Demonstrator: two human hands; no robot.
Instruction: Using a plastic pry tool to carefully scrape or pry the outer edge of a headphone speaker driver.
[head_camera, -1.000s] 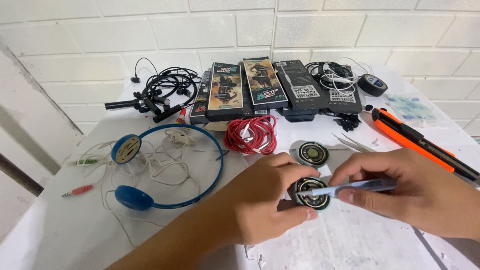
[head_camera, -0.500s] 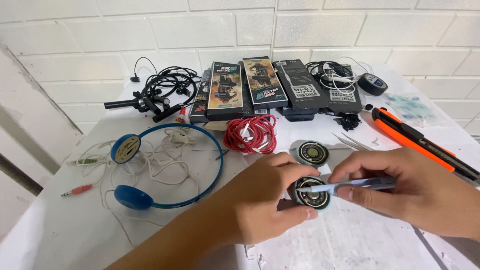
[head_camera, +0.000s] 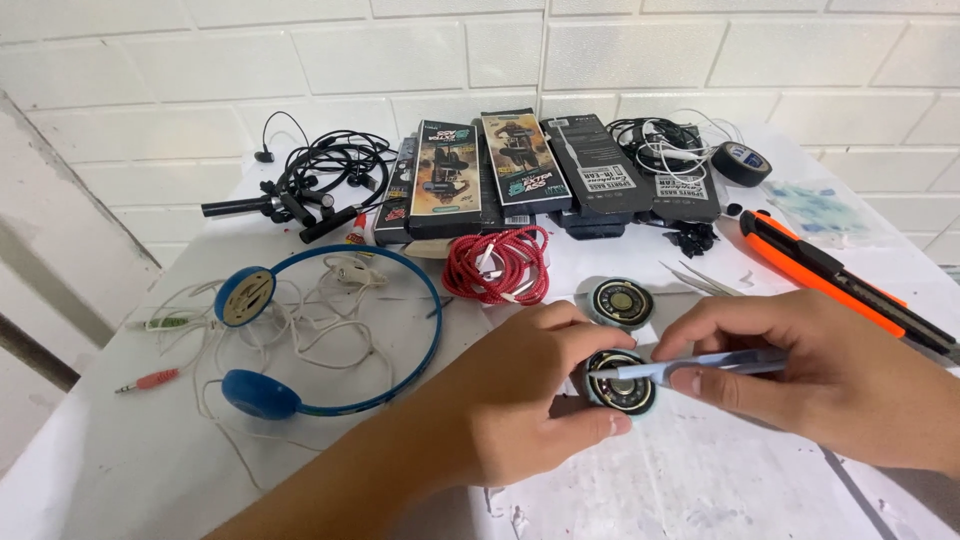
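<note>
While the left hand (head_camera: 520, 405) pinches a round speaker driver (head_camera: 618, 381) between thumb and fingers just above the counter (head_camera: 150, 470), the right hand (head_camera: 830, 375) grips a slim grey tool (head_camera: 705, 365). Its long axis runs left to right, tip resting on the driver's face. A second driver (head_camera: 621, 303) lies just beyond both hands.

I see bright, even daylight across the white surface (head_camera: 150, 470), soft short shadows under both hands, no harsh glare, sharp focus mid-frame, slight wide-angle bending of the brick wall (head_camera: 700, 60) at the edges.
</note>
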